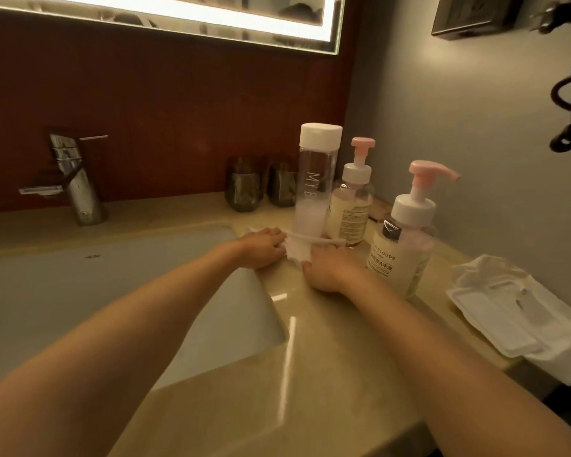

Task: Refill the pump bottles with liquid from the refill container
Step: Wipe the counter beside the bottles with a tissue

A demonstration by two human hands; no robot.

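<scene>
Head view: the left-hand grip [263, 247] lies knuckles up at the corner of the counter [310, 374], where the sink [112, 291] ends, with its fingers curled onto one end of a white tissue [298, 250]. The right-hand grip [326, 269] sits just beside it. Its thumb and fingers pinch the other end of the tissue, so the crumpled sheet is stretched between the two grips and a twisted strand runs on past the right fingers.

Directly beyond the two grips, and almost touching the tissue, stands the refill container [314, 186], a tall clear bottle with a white cap on and pale liquid in its lower part. Just right of it, beyond the right-hand grip, is the small pump bottle [350, 209], upright, with its pink pump head on. The large pump bottle [406, 240] stands close to the right of the right-hand grip, also upright with its pink pump on and its spout pointing away to the right.

Further right of that grip a white wipes pack [515, 318] lies flat on the counter. Beyond the left-hand grip two dark cups [244, 189] stand against the wall, and well to its left is the chrome faucet [76, 186]. A lit mirror [178, 14] hangs above.
</scene>
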